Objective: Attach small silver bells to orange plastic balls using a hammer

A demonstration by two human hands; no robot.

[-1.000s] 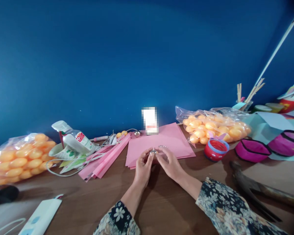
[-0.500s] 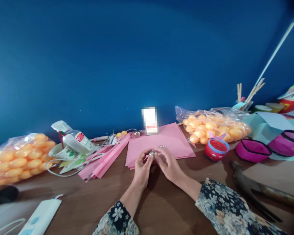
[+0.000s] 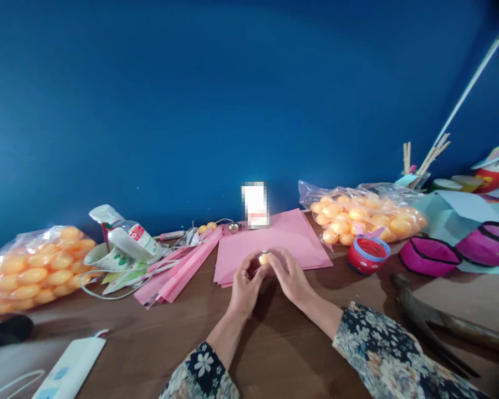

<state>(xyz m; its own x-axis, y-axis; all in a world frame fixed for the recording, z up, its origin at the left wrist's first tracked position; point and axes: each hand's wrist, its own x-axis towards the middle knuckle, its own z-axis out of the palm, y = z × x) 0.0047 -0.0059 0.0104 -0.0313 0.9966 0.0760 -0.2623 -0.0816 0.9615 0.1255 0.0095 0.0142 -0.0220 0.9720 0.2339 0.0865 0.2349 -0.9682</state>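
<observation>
Between the fingertips of both my hands is a small round ball, pale orange on the side facing me with a silvery patch at its top. My left hand is closed on it from the left, thumb and fingers curled. From the right, my right hand pinches it with thumb and fingertips. Both hands are just above the near edge of a stack of pink paper sheets. A shiny silver ball and small orange balls lie behind, to the left of the stack.
Bags of orange balls lie at left and right. Pink strips, a white cable and a clear bottle are left. A red cup, magenta pouches and a dark hammer-like tool are right.
The ball has turned in my fingers: its silver side faced me before, and now the pale orange side does. My hands have barely shifted.
</observation>
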